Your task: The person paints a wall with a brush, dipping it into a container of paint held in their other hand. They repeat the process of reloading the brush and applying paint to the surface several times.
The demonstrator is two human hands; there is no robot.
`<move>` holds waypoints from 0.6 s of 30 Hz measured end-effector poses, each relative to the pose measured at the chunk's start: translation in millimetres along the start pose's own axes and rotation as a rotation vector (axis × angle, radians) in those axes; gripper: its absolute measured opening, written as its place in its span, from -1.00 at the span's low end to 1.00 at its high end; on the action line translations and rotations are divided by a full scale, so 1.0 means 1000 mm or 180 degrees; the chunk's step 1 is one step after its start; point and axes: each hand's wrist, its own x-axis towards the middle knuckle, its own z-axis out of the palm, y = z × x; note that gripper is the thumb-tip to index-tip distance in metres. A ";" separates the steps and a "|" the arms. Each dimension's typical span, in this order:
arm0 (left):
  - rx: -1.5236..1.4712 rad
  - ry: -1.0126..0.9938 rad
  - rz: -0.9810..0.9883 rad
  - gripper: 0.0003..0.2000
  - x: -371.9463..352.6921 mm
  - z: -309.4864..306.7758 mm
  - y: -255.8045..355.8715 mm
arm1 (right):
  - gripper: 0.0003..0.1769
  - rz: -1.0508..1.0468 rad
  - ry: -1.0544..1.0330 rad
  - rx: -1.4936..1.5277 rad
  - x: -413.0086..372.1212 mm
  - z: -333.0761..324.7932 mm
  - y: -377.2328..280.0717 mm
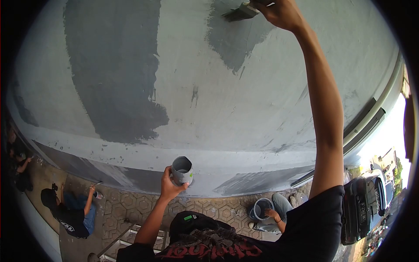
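My right hand (281, 14), raised at the top, is closed around the handle of a wide paintbrush (241, 13). The bristles rest against the pale grey wall (196, 83), on a patch of darker grey paint (235, 39) with ragged lower edges. Lower down, my left hand (171, 187) is wrapped round a paint cup (182, 175), grey-smeared with a green mark on its side. The cup is held upright, close to the wall's lower ledge; its paint level is hard to make out.
A ladder (126, 244) stands below on hexagonal pavers (126, 205). At lower left, a crouching person (72, 214) reaches toward the wall base; another sits further left. Someone at lower right has a hand at a bucket (263, 208). A pipe (371, 118) and a dark car (360, 212) are at right.
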 end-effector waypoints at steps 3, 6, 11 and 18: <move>-0.0027 -0.0031 0.0072 -0.18 0.001 -0.001 0.001 | -0.94 -0.0735 0.0805 0.0837 0.005 0.001 -0.003; -0.0014 0.0040 0.0057 -0.18 0.000 -0.004 -0.005 | -0.97 -0.1097 0.1187 0.1066 0.013 0.025 -0.017; 0.0049 0.0138 0.0020 -0.18 -0.005 -0.011 -0.010 | -0.90 -0.1316 0.0833 0.0340 0.005 0.040 0.023; 0.0033 0.0251 -0.0029 -0.17 -0.009 -0.021 -0.013 | -0.96 -0.0873 0.0917 0.0370 0.018 -0.022 -0.015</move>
